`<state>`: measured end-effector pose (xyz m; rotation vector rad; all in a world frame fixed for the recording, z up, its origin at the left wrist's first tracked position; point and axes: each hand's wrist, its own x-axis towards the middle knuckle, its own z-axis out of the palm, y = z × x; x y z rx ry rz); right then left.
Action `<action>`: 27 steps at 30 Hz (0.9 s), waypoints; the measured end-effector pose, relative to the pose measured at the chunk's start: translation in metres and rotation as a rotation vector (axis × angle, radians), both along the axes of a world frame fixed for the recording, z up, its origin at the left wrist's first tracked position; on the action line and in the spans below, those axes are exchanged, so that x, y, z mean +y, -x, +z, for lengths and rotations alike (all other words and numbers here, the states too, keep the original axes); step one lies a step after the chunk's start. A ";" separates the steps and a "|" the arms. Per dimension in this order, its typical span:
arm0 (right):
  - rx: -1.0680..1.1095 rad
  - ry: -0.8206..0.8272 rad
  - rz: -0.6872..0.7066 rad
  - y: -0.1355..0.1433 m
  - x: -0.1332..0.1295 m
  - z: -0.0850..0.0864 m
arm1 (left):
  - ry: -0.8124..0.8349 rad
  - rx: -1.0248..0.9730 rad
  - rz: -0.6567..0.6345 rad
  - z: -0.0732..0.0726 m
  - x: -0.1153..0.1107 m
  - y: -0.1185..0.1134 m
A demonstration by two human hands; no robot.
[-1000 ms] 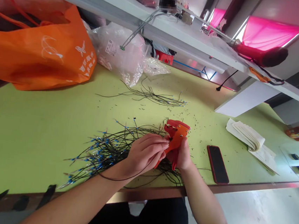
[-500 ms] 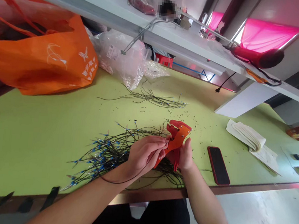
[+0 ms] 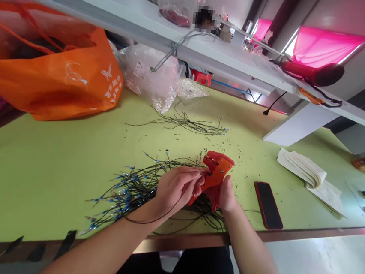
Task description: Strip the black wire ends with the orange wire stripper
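Observation:
My left hand [image 3: 176, 187] pinches a thin black wire [image 3: 142, 223], whose tail loops back over my left wrist. The wire's front end is at the side of an orange-red wire stripper [image 3: 220, 170]; fingers and tool hide its tip. My right hand [image 3: 228, 194] is wrapped round the stripper's handles, thumb along the near side. The stripper's jaws point up and left and look closed together. Under both hands lies a heap of black wires [image 3: 128, 192] with blue terminals at their ends.
A smaller bunch of black wires [image 3: 187, 122] lies farther back among short black scraps. On the right are a phone [image 3: 268, 205] and folded papers [image 3: 305, 170]. An orange bag [image 3: 78, 84] and clear plastic bags [image 3: 150, 71] stand at the left, below a white shelf [image 3: 235, 58].
The stripper's jaws have gone from apart to closed together as my right hand squeezed. Both hands stay in nearly the same place; the whole view has shifted slightly.

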<state>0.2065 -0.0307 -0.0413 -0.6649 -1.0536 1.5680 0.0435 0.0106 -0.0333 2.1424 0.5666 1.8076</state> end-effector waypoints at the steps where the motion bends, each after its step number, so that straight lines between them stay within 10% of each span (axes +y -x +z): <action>1: 0.003 -0.002 -0.002 0.000 0.000 0.001 | 0.001 0.004 0.011 0.001 0.001 0.000; 27: -0.033 0.101 -0.186 0.001 0.003 -0.018 | -0.136 0.064 0.040 0.005 0.004 -0.004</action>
